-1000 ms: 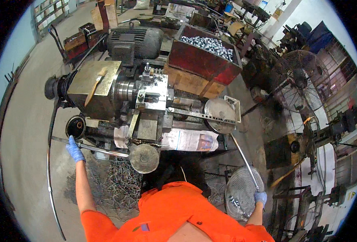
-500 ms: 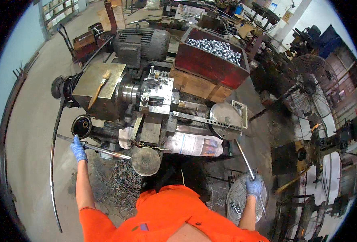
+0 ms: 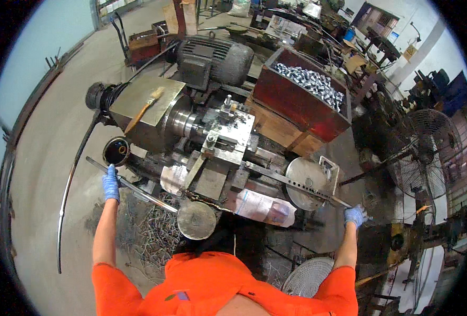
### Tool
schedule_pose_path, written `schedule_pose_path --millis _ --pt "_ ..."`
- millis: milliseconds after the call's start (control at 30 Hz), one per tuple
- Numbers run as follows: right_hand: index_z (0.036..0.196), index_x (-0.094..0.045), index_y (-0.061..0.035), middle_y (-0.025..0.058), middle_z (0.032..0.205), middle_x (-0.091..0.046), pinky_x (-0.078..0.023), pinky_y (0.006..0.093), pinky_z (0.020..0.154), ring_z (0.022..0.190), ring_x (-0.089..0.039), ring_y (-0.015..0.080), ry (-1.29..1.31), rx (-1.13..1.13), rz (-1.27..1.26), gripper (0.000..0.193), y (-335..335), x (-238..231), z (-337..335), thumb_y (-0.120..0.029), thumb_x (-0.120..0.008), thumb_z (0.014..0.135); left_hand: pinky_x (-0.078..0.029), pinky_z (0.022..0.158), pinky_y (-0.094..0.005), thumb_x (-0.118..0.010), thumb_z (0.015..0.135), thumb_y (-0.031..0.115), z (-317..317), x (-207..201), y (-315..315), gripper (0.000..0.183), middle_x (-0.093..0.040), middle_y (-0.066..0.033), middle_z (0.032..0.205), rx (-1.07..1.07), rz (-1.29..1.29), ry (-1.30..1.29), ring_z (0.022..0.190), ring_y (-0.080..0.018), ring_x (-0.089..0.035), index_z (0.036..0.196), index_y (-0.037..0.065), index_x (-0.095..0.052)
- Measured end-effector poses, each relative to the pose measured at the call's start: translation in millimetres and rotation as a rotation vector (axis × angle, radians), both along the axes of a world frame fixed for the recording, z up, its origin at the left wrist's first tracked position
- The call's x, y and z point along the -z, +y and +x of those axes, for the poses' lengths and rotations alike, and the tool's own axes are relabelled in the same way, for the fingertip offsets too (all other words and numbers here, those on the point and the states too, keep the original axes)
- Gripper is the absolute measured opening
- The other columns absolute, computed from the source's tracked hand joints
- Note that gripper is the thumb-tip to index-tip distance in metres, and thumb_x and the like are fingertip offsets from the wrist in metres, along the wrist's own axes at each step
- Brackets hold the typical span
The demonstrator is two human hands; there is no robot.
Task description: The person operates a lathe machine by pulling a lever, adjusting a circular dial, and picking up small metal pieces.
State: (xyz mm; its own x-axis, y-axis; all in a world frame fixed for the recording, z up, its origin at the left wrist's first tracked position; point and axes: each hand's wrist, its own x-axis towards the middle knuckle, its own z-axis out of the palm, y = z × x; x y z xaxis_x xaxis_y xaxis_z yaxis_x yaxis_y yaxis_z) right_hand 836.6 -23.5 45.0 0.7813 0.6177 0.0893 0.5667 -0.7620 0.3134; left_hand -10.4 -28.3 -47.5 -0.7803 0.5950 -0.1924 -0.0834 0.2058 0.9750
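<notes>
My left hand (image 3: pixel 110 185), in a blue glove, is closed on a slanting metal rod (image 3: pixel 144 193) below a round dark cup (image 3: pixel 116 151); a finger points up at the cup's rim. This rod runs toward a round metal disc (image 3: pixel 196 220). At the far right, my right hand (image 3: pixel 356 215), also gloved and a little blurred, is at the end of a second metal rod (image 3: pixel 340 201) and appears closed on it. That rod extends beside a larger disc (image 3: pixel 305 183) and a perforated bar (image 3: pixel 297 184). Between my hands stands a greasy machine with a bright metal block (image 3: pixel 233 134).
A wooden-handled brush (image 3: pixel 144 109) lies on the machine's metal cover. Behind are a motor (image 3: pixel 215 60) and a red bin (image 3: pixel 299 100) of shiny metal pieces. Metal shavings (image 3: pixel 159 234) cover the floor lower left. A perforated basket (image 3: pixel 310 276) and a fan (image 3: pixel 426 142) are right.
My right hand has moved up and outward from above the basket, swinging its rod upward. The left hand stays at its rod. The whole view has shifted and tilted.
</notes>
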Motion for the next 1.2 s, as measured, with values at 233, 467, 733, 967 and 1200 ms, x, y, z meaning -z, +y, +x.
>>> schedule_pose_path --millis 233,467,733,967,1200 --pt "0.128 -0.044 -0.0018 0.0182 0.130 -0.045 -0.028 0.0426 0.103 0.123 -0.040 0.0303 0.023 -0.427 0.345 0.072 -43 41 -42 -0.046 -0.063 0.074 -0.050 0.061 -0.0334 -0.053 0.084 0.045 -65 96 -41 0.049 -0.061 -0.0111 0.085 0.171 -0.010 0.065 0.068 -0.0189 -0.059 0.105 0.001 -0.058" --pt "0.090 -0.066 0.0032 0.0168 0.088 -0.067 -0.048 0.0325 0.078 0.083 -0.064 0.0250 0.503 -0.315 0.513 0.035 -148 72 -83 -0.028 -0.071 0.073 -0.046 0.081 -0.0427 -0.043 0.084 0.045 -15 103 -6 0.048 -0.060 -0.0189 0.107 1.071 -0.544 1.512 0.096 -0.0343 -0.058 0.109 0.008 -0.060" --pt "0.082 -0.067 0.0008 0.0110 0.074 -0.067 -0.049 0.0277 0.068 0.070 -0.062 0.0152 1.044 -0.569 0.622 0.020 -118 37 -223 -0.018 -0.071 0.075 -0.049 0.070 -0.0433 -0.047 0.082 0.037 -28 218 -35 0.032 -0.066 -0.0129 0.092 0.791 -0.669 1.512 0.083 -0.0285 -0.063 0.085 0.011 -0.066" --pt "0.083 -0.068 -0.0042 0.0157 0.090 -0.066 -0.046 0.0356 0.084 0.093 -0.062 0.0274 1.210 -1.292 0.162 0.023 -50 -37 -373 -0.026 -0.068 0.076 -0.050 0.071 -0.0449 -0.056 0.078 0.041 22 75 -21 0.032 -0.066 -0.0131 0.091 0.861 -0.775 1.183 0.084 -0.0328 -0.063 0.092 0.015 -0.067" --pt "0.082 -0.067 -0.0062 0.0116 0.082 -0.065 -0.050 0.0359 0.069 0.077 -0.062 0.0284 1.144 -1.488 0.546 0.018 -35 -101 -414 -0.020 -0.070 0.071 -0.048 0.076 -0.0410 -0.054 0.083 0.039 -18 35 -81 0.038 -0.064 -0.0200 0.092 0.888 -0.871 0.681 0.086 -0.0331 -0.062 0.102 0.008 -0.062"
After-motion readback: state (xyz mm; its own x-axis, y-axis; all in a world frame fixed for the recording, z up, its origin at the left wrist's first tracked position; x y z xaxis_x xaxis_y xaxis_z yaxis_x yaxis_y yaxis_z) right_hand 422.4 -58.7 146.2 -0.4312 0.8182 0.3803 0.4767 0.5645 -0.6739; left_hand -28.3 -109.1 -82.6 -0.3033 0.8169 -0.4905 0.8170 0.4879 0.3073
